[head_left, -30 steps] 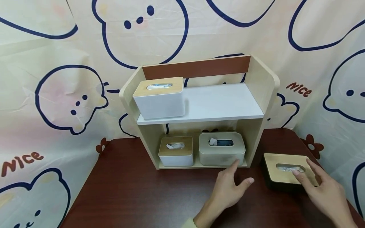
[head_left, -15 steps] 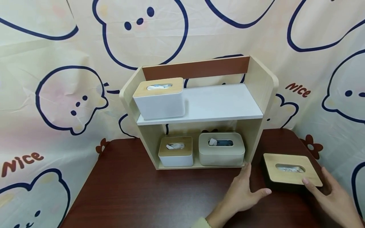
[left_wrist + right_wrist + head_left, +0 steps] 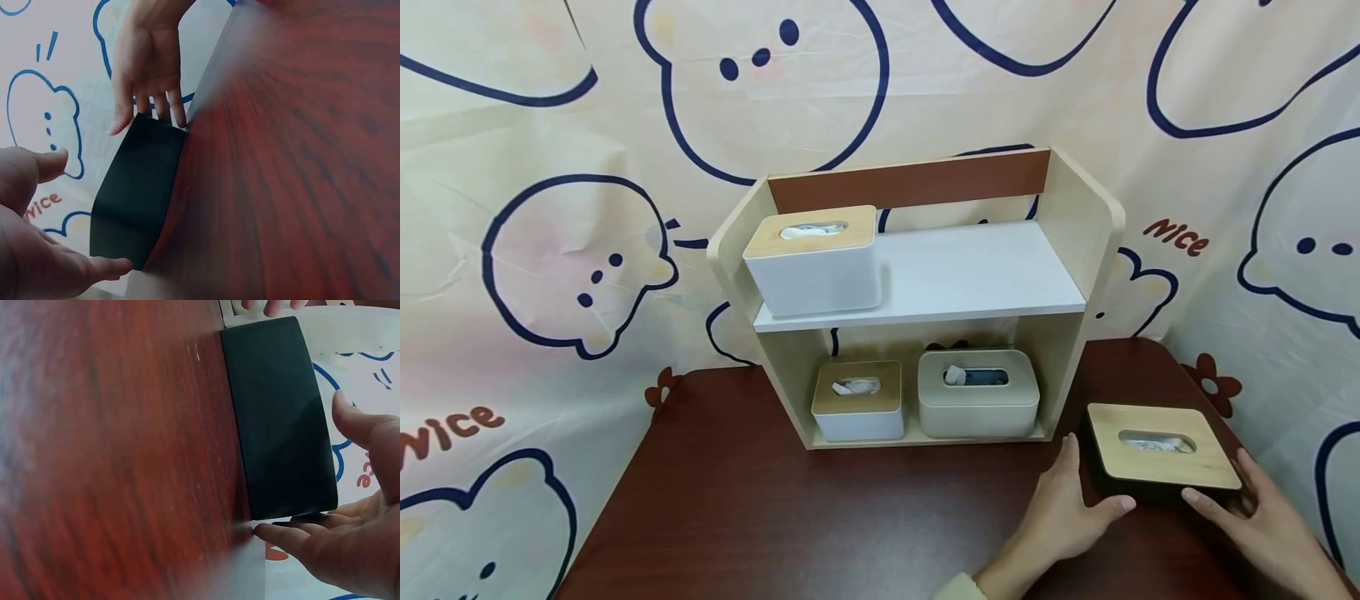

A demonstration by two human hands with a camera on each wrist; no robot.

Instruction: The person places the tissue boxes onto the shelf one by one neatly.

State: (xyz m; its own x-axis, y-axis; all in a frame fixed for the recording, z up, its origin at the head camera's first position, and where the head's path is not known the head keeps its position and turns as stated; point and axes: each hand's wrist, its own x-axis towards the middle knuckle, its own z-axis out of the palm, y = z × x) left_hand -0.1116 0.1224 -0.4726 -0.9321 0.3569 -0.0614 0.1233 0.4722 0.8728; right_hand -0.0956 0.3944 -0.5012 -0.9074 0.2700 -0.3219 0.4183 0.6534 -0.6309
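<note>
A black tissue box (image 3: 1157,446) with a pale wooden lid stands on the table at the right, tissue showing in its oval slot. My left hand (image 3: 1063,510) is at its left end, fingers straight and thumb spread; in the left wrist view the fingertips lie close to the dark side of the box (image 3: 134,181). Along the right end is my right hand (image 3: 1262,517), its thumb by the front corner. In the right wrist view its fingers (image 3: 294,540) extend along the short side, the thumb apart from the box. Whether the fingertips press is unclear.
Left of the hands stands a two-tier shelf (image 3: 962,267). A white tissue box with wooden lid (image 3: 816,271) is on its upper board. Below are a smaller white one (image 3: 857,404) and a grey-green one (image 3: 977,396). A patterned curtain (image 3: 550,125) hangs behind the dark table (image 3: 775,517).
My left hand has moved right, from before the grey-green box to the black box's left end. My right hand has shifted from above the lid to its right end.
</note>
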